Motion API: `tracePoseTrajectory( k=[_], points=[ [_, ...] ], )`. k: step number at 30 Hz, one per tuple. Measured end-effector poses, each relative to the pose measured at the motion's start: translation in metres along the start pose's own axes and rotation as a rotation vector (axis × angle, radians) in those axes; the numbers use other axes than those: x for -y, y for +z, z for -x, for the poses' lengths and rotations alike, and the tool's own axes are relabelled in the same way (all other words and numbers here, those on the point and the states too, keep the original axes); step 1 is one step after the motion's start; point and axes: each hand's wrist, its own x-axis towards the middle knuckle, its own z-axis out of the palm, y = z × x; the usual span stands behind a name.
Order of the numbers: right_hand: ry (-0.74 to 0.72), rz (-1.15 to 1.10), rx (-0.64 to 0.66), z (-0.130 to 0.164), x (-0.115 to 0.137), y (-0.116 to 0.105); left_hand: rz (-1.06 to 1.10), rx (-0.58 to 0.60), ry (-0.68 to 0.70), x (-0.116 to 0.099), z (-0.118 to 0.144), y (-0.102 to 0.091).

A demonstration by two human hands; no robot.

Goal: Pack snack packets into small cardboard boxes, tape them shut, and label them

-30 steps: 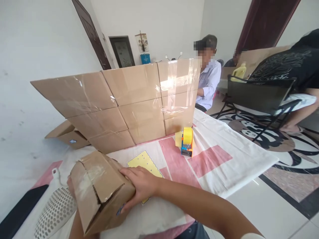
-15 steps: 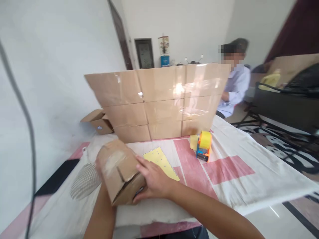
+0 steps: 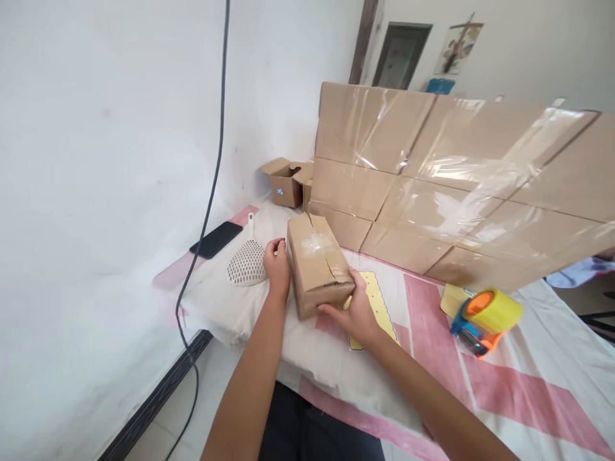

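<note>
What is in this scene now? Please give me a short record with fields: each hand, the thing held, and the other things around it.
left hand: left hand grips the left side of the small box
right hand: right hand grips the near right corner of the small box
small box: cardboard, taped top, small box rests on the cloth
yellow sheet: yellow sheet lies flat, partly under the right hand
tape dispenser: tape dispenser with yellow roll, to the right
box wall: box wall of taped cartons stands behind
strainer: white strainer beside the left hand
phone: dark phone near the wall
</note>
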Motion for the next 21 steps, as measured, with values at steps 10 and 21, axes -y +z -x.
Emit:
tracePoseTrajectory(
  k=[10, 21],
  points=[
    [-0.069, 0.062, 0.085, -0.146, 0.049, 0.109, -0.216, 0.047, 0.133, -0.012, -0.023, -0.044],
    [0.149, -0.079, 0.359, -0.063, 0.023, 0.007, -0.822, 0.071, 0.164, 0.000, -0.122, -0.020]
  ],
)
